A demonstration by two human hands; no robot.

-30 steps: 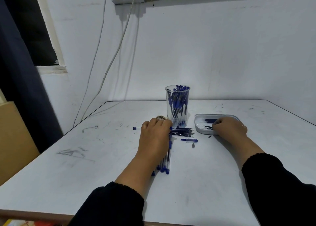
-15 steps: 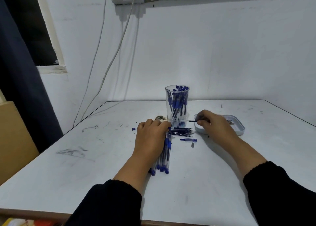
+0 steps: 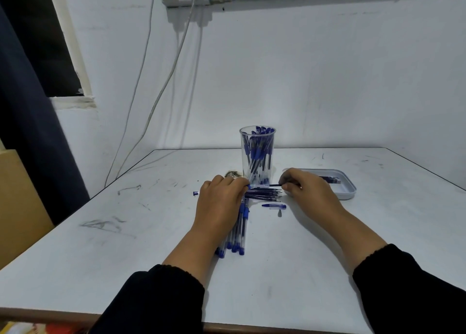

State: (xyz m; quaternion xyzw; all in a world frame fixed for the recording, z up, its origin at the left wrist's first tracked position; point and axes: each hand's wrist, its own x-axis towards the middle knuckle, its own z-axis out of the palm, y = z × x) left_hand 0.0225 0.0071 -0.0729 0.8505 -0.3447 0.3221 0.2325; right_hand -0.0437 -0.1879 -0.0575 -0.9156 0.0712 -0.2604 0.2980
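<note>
Pen assembly midway: fingers of right hand (image 3: pixel 310 195) pinch a refill (image 3: pixel 274 185), left hand (image 3: pixel 219 202) grips a barrel (image 3: pixel 196 193); cup (image 3: pixel 257 157) part-filled, loose pens (image 3: pixel 238 235) await

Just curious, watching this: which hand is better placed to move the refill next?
Right. The right hand pinches the refill, its tip pointing toward the left hand, which lies over the pens.
</note>
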